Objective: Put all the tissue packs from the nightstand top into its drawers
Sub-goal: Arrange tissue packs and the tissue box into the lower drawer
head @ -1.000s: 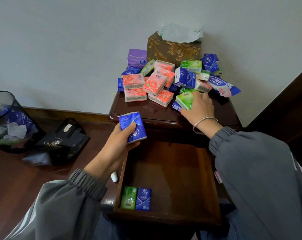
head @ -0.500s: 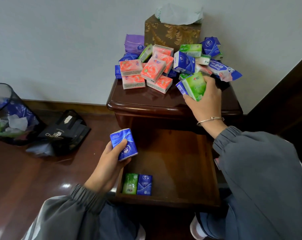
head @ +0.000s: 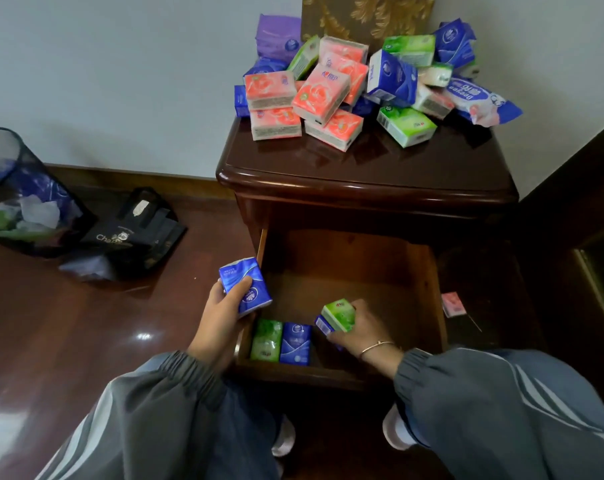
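In the open drawer (head: 356,271), front-left corner: stowed green pack (head: 266,340) and stowed blue pack (head: 295,342), flat, side by side, touching. Nothing else visibly put away.

Right grip (head: 359,330): fingers curled round a held green pack (head: 338,315), with a second blue pack (head: 323,325) pinched under it. It is low inside the drawer, just right of the stowed pair. Can't tell if the packs touch the drawer floor; not released.

Left grip (head: 221,313): thumb and fingers wrapped round a held blue pack (head: 245,289), over the drawer's front-left edge, above the stowed pair. Not dropped.

Nightstand top (head: 363,161): the pile (head: 328,95) sits at the back, against the gold tissue box (head: 366,15). Pink, green and blue packs, a purple pack (head: 278,38) at the back left, and a blue-and-pink pouch (head: 480,100) at the right edge. Well over a dozen, some buried under others, so no exact count. The front half of the top is bare wood.

Status, my read: early. Two in, three in hand, the bulk up top. Most of the drawer floor is bare, so room isn't the constraint yet. Only this one drawer shows; can't tell about others. At two or three packs per trip, many trips to go.

Off-task: bin (head: 13,188) and black bag (head: 134,233) on the floor, left.
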{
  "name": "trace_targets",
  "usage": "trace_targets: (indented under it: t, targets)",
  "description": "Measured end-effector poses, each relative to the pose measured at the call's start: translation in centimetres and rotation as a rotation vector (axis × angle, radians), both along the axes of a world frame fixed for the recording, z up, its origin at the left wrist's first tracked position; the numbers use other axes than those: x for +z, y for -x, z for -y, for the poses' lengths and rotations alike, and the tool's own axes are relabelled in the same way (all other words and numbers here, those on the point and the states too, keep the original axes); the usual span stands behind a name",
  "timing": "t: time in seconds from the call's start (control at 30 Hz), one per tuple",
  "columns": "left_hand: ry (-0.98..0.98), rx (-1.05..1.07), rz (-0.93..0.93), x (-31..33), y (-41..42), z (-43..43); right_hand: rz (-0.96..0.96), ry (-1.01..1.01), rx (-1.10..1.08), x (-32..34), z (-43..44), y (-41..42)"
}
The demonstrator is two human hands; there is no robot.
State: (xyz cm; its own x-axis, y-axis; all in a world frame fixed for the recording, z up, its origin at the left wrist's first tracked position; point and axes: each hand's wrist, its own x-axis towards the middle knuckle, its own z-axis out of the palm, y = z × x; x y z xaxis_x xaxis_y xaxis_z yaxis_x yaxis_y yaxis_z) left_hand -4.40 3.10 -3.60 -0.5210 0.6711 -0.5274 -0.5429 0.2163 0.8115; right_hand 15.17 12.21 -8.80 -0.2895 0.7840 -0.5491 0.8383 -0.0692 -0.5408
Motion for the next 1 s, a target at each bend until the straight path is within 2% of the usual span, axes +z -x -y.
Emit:
trace_targets:
  t: [0.17,0.23,0.33,0.47,0.73,0.8,0.9,1.0]
  targets:
    - [0.023,0.003,0.032,-0.4,0.5,-0.3,0.198,0.109,0.086,-4.0,0.8,1.3]
    - [0.046,-0.031,0.018,-0.7,0.5,-0.5,0.209,0.147,0.1,-4.6,0.6,1.1]
    - [0.058,-0.074,0.008,-0.9,0.4,-0.8,0.105,0.177,0.028,-4.7,-0.2,0.7]
    - [0.06,-0.108,0.03,-0.9,0.4,-1.0,-0.038,0.087,-0.195,-4.6,-0.9,-0.2]
    - [0.044,-0.127,0.036,-0.7,0.1,-1.4,-0.118,0.414,-0.152,-5.2,-0.2,-0.3]
    - [0.046,-0.148,0.028,-0.7,0.1,-1.3,-0.032,0.297,-0.112,-4.7,-1.2,-1.0]
    - [0.041,-0.178,0.027,-0.6,0.0,-1.5,0.263,0.145,0.008,-4.0,-1.6,-2.4]
    - [0.055,-0.204,0.031,-0.5,-0.4,-1.9,0.262,0.209,0.068,-4.1,-0.7,-2.7]
